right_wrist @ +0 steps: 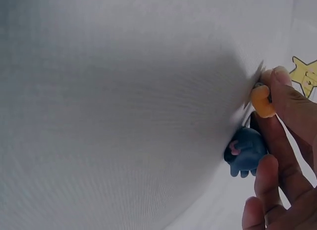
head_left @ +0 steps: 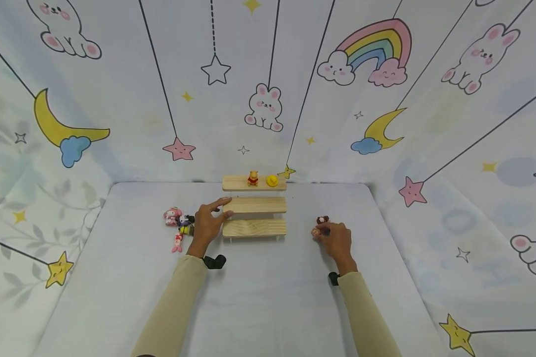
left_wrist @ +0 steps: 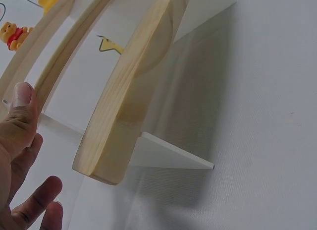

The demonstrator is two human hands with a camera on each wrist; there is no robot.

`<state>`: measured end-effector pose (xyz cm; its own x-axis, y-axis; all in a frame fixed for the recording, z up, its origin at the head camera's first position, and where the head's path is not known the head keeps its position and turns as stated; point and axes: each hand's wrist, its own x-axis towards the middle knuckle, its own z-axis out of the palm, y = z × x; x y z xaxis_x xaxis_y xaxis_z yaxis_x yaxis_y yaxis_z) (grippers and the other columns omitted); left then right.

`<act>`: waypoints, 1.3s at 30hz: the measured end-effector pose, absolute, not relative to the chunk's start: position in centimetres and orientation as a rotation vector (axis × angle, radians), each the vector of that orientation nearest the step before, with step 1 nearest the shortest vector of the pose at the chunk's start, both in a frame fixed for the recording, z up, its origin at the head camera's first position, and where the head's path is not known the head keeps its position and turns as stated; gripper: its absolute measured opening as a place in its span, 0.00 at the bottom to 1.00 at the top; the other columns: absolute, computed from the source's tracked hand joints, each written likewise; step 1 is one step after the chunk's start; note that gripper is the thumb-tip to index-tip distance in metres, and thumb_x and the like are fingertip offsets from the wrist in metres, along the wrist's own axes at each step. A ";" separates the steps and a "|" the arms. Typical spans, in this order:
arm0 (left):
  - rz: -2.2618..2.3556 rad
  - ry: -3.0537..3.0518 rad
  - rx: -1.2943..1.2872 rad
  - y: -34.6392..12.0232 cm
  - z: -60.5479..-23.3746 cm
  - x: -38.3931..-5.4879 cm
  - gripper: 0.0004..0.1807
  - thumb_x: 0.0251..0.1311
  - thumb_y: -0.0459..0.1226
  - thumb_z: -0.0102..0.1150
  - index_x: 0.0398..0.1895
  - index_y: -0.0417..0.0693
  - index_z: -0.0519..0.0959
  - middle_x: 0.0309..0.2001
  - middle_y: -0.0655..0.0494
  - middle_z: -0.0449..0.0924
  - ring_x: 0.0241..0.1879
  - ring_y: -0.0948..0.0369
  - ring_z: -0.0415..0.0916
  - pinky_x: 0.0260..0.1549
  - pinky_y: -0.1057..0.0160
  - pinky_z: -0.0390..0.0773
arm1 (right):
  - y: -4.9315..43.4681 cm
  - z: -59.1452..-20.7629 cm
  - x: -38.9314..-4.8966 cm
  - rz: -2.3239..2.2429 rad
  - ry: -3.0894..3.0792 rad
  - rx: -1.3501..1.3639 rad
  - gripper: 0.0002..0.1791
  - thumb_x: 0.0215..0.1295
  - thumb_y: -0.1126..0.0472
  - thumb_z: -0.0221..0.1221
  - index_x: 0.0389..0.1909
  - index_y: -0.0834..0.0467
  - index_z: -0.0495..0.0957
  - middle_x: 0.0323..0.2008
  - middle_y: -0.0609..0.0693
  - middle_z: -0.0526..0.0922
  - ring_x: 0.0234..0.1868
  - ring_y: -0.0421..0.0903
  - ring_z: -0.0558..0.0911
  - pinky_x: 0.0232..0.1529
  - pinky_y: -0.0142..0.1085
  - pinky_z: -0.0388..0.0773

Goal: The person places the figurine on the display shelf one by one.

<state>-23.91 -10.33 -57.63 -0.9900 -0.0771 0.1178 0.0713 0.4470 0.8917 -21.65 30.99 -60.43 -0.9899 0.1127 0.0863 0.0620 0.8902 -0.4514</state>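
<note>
A three-tier wooden display shelf (head_left: 254,228) stands on the white table. My left hand (head_left: 208,223) grips the left end of its middle plank, the thumb (left_wrist: 22,98) on the plank's front face in the left wrist view. A bear figurine in a red shirt (head_left: 252,178) and a yellow figurine (head_left: 272,181) sit on the top plank. To the right of the shelf, my right hand (head_left: 336,241) pinches a small figurine, orange (right_wrist: 262,101) in the right wrist view, close over the table. A blue figurine (right_wrist: 247,150) is right beside those fingers.
Left of my left hand, several small figurines lie in a cluster, among them a pink-hooded one (head_left: 172,216) and a pink one (head_left: 177,243). A brown-and-white figurine (head_left: 323,219) lies just beyond my right hand. Printed cloth (head_left: 232,124) walls the table's back and sides.
</note>
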 end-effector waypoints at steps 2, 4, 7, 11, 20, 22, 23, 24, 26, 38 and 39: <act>-1.583 -2.553 0.006 -10.3 -57.6 -23.9 0.24 0.64 0.44 0.73 0.64 0.64 0.86 0.68 0.55 0.83 0.60 0.45 0.78 0.61 0.39 0.75 | 31.0 -60.5 -21.7 0.715 -2.946 -0.143 0.17 0.60 0.57 0.78 0.49 0.55 0.91 0.47 0.60 0.89 0.46 0.59 0.80 0.50 0.55 0.72; -1.585 -2.561 0.009 -10.3 -57.6 -23.9 0.24 0.64 0.45 0.73 0.65 0.64 0.86 0.68 0.55 0.83 0.60 0.45 0.78 0.61 0.39 0.75 | 31.0 -60.5 -21.6 0.765 -2.936 -0.157 0.16 0.61 0.57 0.78 0.49 0.55 0.90 0.48 0.61 0.88 0.49 0.60 0.81 0.52 0.56 0.74; -1.585 -2.571 0.009 -10.4 -57.6 -23.9 0.24 0.64 0.45 0.73 0.65 0.64 0.85 0.69 0.56 0.82 0.61 0.45 0.78 0.61 0.39 0.75 | 30.9 -60.5 -21.7 0.866 -2.911 -0.163 0.16 0.63 0.58 0.76 0.51 0.56 0.90 0.51 0.61 0.87 0.53 0.61 0.81 0.54 0.56 0.76; -1.581 -2.562 0.003 -10.4 -57.8 -24.0 0.24 0.64 0.46 0.73 0.64 0.65 0.86 0.68 0.57 0.83 0.60 0.45 0.78 0.61 0.40 0.76 | 30.7 -60.2 -21.8 1.000 -2.860 -0.127 0.17 0.65 0.59 0.75 0.53 0.55 0.89 0.54 0.58 0.88 0.52 0.57 0.81 0.53 0.50 0.77; -1.589 -2.557 0.006 -10.3 -57.8 -24.0 0.24 0.63 0.46 0.74 0.64 0.67 0.86 0.68 0.58 0.83 0.61 0.46 0.78 0.61 0.40 0.75 | 29.7 -58.8 -22.2 1.198 -2.771 -0.070 0.17 0.67 0.54 0.74 0.55 0.52 0.88 0.49 0.51 0.91 0.51 0.52 0.83 0.56 0.47 0.81; -1.588 -2.559 0.014 -10.3 -57.8 -24.0 0.24 0.63 0.46 0.74 0.64 0.67 0.86 0.68 0.58 0.83 0.61 0.46 0.78 0.61 0.40 0.75 | 29.4 -58.4 -22.3 1.228 -2.749 -0.047 0.17 0.67 0.54 0.74 0.55 0.52 0.88 0.49 0.51 0.91 0.53 0.54 0.84 0.57 0.50 0.82; -1.590 -2.557 0.017 -10.3 -57.8 -24.0 0.24 0.63 0.46 0.74 0.64 0.67 0.86 0.68 0.58 0.83 0.61 0.46 0.78 0.61 0.40 0.75 | 29.3 -58.2 -22.4 1.239 -2.740 -0.039 0.17 0.67 0.54 0.74 0.54 0.52 0.88 0.49 0.51 0.91 0.53 0.56 0.84 0.58 0.51 0.82; -1.589 -2.558 0.019 -10.3 -57.8 -24.0 0.24 0.63 0.46 0.74 0.64 0.67 0.86 0.68 0.58 0.83 0.61 0.46 0.78 0.61 0.40 0.75 | 29.1 -58.0 -22.5 1.241 -2.732 -0.028 0.16 0.67 0.54 0.74 0.54 0.51 0.88 0.48 0.51 0.91 0.52 0.57 0.83 0.57 0.51 0.81; -1.593 -2.555 0.019 -10.3 -57.8 -24.0 0.24 0.63 0.46 0.74 0.64 0.67 0.86 0.69 0.57 0.83 0.61 0.46 0.78 0.61 0.40 0.75 | 28.8 -57.7 -22.6 1.242 -2.717 -0.011 0.16 0.67 0.53 0.74 0.53 0.51 0.88 0.47 0.51 0.92 0.50 0.59 0.82 0.54 0.49 0.79; -1.607 -2.534 -0.014 -10.4 -57.9 -24.0 0.24 0.63 0.47 0.74 0.64 0.67 0.86 0.68 0.57 0.83 0.61 0.44 0.78 0.61 0.38 0.76 | 26.4 -55.7 -23.1 1.253 -2.633 0.111 0.16 0.68 0.53 0.73 0.54 0.49 0.89 0.48 0.50 0.92 0.46 0.58 0.81 0.46 0.42 0.75; -1.607 -2.534 -0.014 -10.4 -57.9 -24.0 0.24 0.63 0.47 0.74 0.64 0.67 0.86 0.68 0.57 0.83 0.61 0.44 0.78 0.61 0.38 0.76 | 26.2 -55.5 -23.1 1.261 -2.623 0.118 0.15 0.68 0.54 0.73 0.55 0.49 0.89 0.48 0.51 0.92 0.46 0.58 0.81 0.46 0.42 0.74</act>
